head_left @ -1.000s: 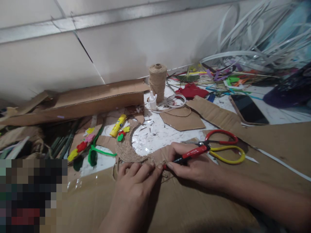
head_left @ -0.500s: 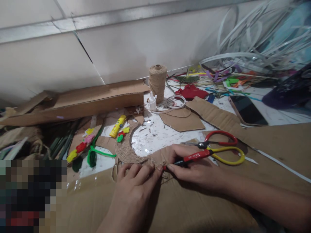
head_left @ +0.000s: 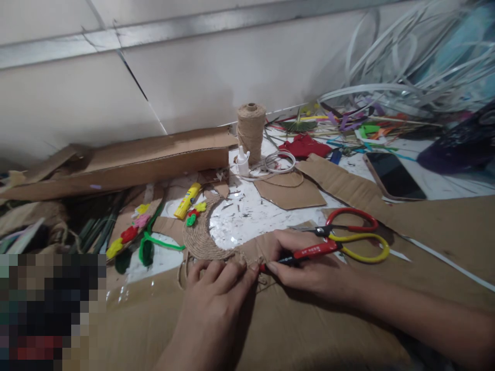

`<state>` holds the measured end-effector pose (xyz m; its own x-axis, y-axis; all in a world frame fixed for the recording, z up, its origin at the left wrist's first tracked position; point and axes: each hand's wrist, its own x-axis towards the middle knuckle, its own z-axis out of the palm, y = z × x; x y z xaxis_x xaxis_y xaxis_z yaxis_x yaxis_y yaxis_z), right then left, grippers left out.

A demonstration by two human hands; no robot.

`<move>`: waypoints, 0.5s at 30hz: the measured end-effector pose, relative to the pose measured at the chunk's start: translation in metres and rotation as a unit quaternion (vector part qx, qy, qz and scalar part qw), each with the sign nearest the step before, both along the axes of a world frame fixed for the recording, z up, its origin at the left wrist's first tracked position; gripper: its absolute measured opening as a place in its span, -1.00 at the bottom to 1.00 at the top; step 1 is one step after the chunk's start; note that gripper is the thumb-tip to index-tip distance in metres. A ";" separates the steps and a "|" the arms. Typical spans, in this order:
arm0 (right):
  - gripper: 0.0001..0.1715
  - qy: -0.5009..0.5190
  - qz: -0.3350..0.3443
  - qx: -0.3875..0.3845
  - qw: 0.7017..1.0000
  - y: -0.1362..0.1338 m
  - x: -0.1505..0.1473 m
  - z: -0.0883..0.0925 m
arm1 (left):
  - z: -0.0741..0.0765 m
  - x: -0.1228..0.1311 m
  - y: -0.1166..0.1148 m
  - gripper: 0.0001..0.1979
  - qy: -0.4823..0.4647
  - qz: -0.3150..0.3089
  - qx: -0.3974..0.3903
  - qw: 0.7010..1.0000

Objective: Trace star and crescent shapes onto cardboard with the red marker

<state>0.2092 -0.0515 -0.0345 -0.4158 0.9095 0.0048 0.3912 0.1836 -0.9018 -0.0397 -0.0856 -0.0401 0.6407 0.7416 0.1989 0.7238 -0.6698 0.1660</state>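
The right hand covered most of a red-and-black tool, and its tip was lost against the fingers, so whether it was a pen or a blade could not be told. The left hand hid the end of a jute coil. The left forearm and right forearm ran off the picture. Far beyond the right hand, the right edge cut off a dark purple object. Left of the hands, a pixelated block blurred whatever lay there. Tiny scraps beyond the hands were too small to name.
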 end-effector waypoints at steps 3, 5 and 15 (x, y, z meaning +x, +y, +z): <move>-0.81 0.001 0.005 0.007 1.000 0.001 0.000 0.002 | 0.000 -0.001 0.000 -0.63 0.000 0.004 -0.005 1.000; -0.80 -0.001 0.007 0.010 1.000 0.001 0.001 0.004 | 0.000 -0.001 0.000 -0.63 0.002 0.006 -0.004 1.000; -0.81 -0.006 0.004 0.033 0.999 -0.001 0.001 0.002 | -0.002 0.000 0.001 -0.65 -0.015 0.002 0.012 1.000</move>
